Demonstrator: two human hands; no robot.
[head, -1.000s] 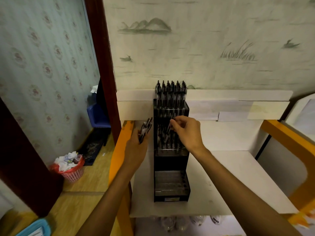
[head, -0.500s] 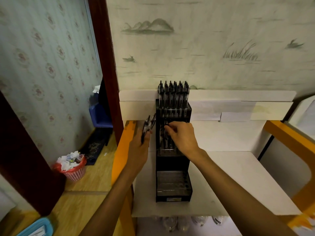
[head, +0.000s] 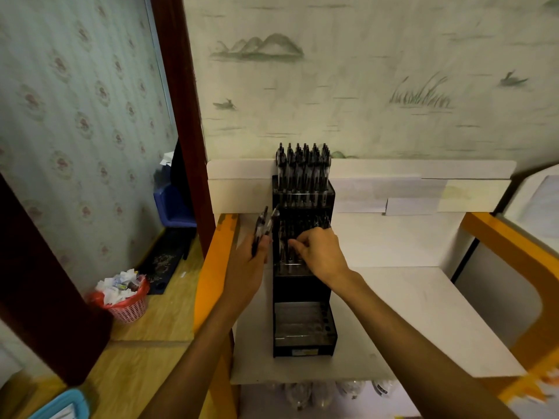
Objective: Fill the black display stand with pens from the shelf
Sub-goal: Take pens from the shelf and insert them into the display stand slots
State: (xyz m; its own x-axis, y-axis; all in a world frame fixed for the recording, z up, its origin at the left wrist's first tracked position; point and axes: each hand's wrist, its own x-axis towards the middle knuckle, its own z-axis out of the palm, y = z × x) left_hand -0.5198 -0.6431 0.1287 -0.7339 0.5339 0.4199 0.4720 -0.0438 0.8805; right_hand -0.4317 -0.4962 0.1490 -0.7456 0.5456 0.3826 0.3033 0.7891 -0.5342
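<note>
Now my right hand (head: 321,251) sits lower and further left in the middle tier of the black stand (head: 303,300) than a second ago, fingers (head: 298,245) pinched together among the pens there; I cannot tell if they grip one. My left hand (head: 247,264) has barely shifted, just beside the stand's left edge, fingers closed around a small bunch of spare pens (head: 262,228) that stick up and tilt right. Top tier pens (head: 302,169) look full, upright, same as before. Bottom tier (head: 304,323) shows bare holes. Stand sits on the white shelf (head: 423,313), against the back panel. Orange frame (head: 213,276) borders the shelf on the left; a red bin (head: 127,303) with paper scraps is on the floor, well apart. A small label on the stand's base is too blurred to read. My right forearm covers part of the shelf.
</note>
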